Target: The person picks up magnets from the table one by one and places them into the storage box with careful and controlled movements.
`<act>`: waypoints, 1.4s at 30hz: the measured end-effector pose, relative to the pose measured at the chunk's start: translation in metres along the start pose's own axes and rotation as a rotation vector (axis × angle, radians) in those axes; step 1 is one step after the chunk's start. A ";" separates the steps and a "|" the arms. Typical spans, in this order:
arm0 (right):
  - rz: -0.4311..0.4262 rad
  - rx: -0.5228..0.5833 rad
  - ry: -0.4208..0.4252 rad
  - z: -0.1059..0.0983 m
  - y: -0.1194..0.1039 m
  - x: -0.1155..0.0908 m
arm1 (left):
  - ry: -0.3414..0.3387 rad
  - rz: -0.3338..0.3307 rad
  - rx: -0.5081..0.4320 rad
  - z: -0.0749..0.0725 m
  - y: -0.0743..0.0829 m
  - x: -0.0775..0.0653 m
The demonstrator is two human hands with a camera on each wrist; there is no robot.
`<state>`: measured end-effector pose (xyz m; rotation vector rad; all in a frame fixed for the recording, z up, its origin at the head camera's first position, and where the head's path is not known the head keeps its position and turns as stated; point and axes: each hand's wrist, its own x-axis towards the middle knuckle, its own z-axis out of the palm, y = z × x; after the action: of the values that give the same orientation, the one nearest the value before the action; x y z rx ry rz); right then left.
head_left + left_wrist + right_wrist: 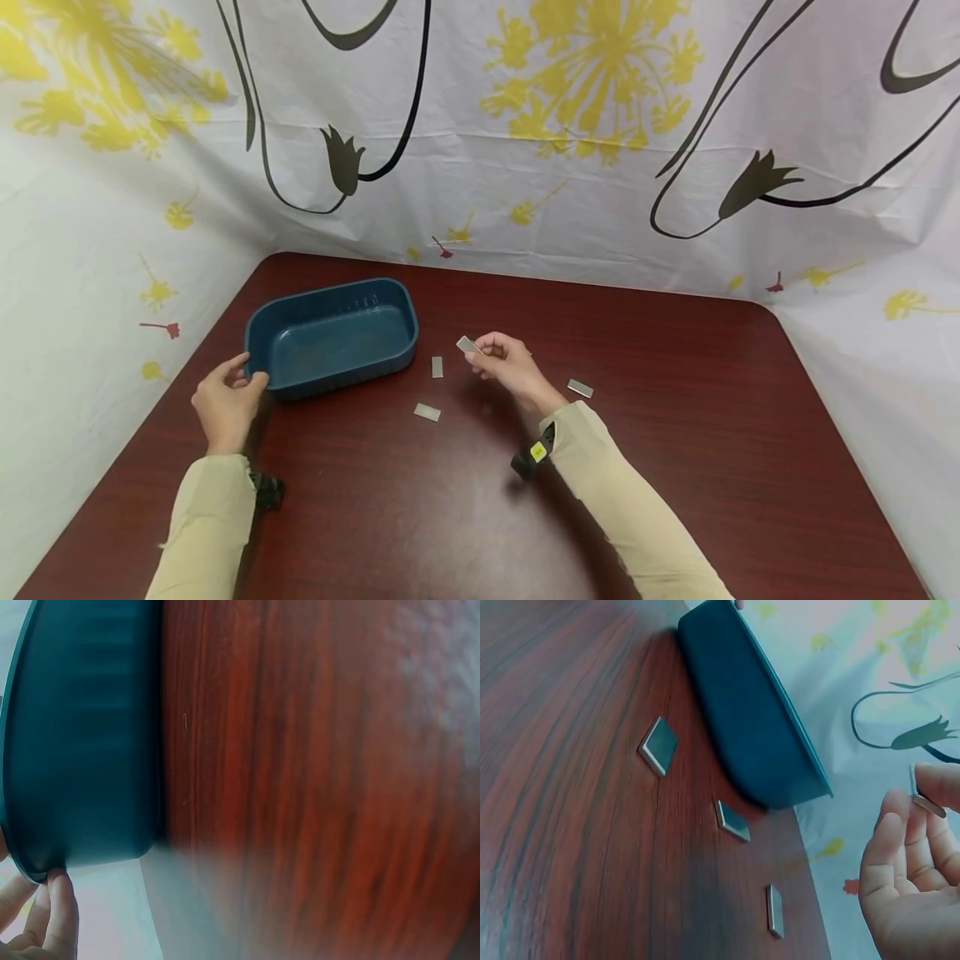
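Observation:
A blue rectangular plastic basin (330,333) with rounded corners sits on the table's left side, nothing visible inside. My left hand (228,404) pinches its rim at the near left corner; fingertips (61,907) show at that rim in the left wrist view. To the right of the basin, my right hand (510,367) holds a small flat silvery rectangular tile (468,345) between thumb and fingers, above the table. Similar tiles lie flat: one beside the basin (437,367), one nearer me (427,412), another right of my right hand (580,388). The right wrist view shows three tiles (658,746) on the table.
The dark red wooden table (675,467) has rounded far corners. A white cloth (465,192) with yellow flowers and dark stems hangs behind it and along both sides. Each wrist wears a black strap device (534,452).

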<state>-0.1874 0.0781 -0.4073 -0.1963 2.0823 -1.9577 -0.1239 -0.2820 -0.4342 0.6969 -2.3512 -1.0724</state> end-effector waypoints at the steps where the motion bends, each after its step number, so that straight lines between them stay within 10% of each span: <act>1: -0.004 0.005 0.002 0.001 -0.001 0.001 | -0.003 -0.003 -0.002 0.000 0.000 0.000; 42: 0.004 0.146 0.045 0.095 -0.005 0.033 | -0.017 -0.084 -0.026 -0.003 0.005 -0.002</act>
<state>-0.1918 -0.0225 -0.4098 -0.1189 1.9546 -2.1197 -0.1220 -0.2797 -0.4293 0.7869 -2.3361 -1.1466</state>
